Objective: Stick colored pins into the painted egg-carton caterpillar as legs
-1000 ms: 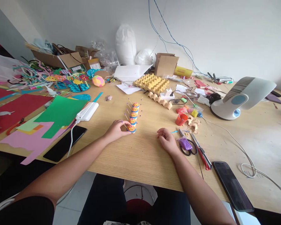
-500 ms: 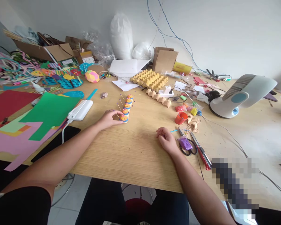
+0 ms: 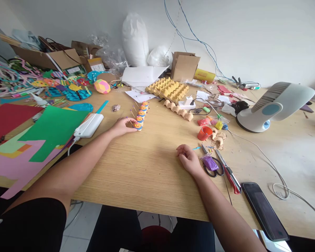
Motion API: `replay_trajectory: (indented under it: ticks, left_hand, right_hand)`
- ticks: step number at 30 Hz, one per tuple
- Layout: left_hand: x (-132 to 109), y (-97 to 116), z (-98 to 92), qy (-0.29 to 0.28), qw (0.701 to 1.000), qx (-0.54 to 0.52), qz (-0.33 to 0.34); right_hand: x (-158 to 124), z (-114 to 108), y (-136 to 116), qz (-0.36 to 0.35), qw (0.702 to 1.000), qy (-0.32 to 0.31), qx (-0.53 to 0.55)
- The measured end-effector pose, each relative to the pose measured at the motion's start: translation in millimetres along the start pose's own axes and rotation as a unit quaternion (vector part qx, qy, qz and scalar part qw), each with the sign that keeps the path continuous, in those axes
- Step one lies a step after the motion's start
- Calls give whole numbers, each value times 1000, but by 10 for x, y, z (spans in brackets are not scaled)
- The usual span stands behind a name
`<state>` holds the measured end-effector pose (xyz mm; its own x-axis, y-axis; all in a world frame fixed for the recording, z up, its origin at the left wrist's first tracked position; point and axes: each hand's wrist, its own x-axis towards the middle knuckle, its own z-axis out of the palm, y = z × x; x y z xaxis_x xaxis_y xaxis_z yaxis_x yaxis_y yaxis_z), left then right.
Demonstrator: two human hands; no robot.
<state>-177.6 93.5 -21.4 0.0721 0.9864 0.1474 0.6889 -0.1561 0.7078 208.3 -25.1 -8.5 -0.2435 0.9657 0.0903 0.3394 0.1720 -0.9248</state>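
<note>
A caterpillar-like row of egg-carton cups (image 3: 140, 118), coloured orange and blue with small decorations, lies lengthwise on the table. Thin pins with purple heads stick out along both its sides. My left hand (image 3: 124, 126) grips the near end of this row, its thumb and fingers closed around that end cup. My right hand (image 3: 188, 159) rests on the tabletop further right, fingers loosely curled in with nothing visible in them. Just beside it lie black-handled scissors (image 3: 220, 170) with a purple clay packet (image 3: 210, 163) on top, and a red utility knife (image 3: 233, 181).
An orange-red cup (image 3: 204, 133), clay packets and carton scraps (image 3: 218, 139) stand right of centre. A white fan (image 3: 273, 106) is beyond, a phone (image 3: 264, 210) at the front right. Coloured paper (image 3: 54, 129) and a white power bank (image 3: 89, 125) lie left; yellow egg trays (image 3: 169, 88) behind.
My left hand and the egg-carton row have shifted slightly away from me across the table. My right hand stays in about the same place, and the view has turned a little.
</note>
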Motion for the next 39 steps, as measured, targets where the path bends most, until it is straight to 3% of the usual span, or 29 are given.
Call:
replay_trajectory:
  ticks: [14, 17, 20, 22, 24, 27, 29, 32, 35, 39]
  left_hand:
    - [68, -112, -18, 44, 998, -20, -28]
    - [-18, -140, -50, 95, 994, -29, -50]
    - [-204, -74, -85, 210, 973, -46, -79]
    - [-405, 93, -79, 288, 951, -51, -105]
    - [-657, 388, -20, 295, 952, -48, -70]
    - [-1037, 1009, 188, 169, 982, 1, 84]
    - [-1221, 1425, 388, 80, 978, 50, 187]
    - [-1346, 1852, 702, 13, 963, 101, 249]
    - [-1355, 1977, 939, 17, 960, 135, 247]
    - [-1350, 1879, 1090, 47, 953, 154, 256]
  right_hand:
    - [-3, 15, 46, -1, 1000, 0, 5]
    - [-5, 1, 9, -3, 1000, 11, 12]
    - [-4, -5, -43, 2, 998, 21, 53]
    - [-4, 2, -79, 27, 992, 17, 122]
    - [-10, 16, -121, 68, 974, 11, 217]
    - [-44, 30, -200, 128, 922, -22, 365]
    - [-77, 26, -254, 153, 883, -59, 439]
    - [-120, 10, -305, 174, 838, -91, 510]
    - [-134, 4, -306, 175, 811, -101, 549]
    - [-126, 33, -283, 174, 808, -113, 552]
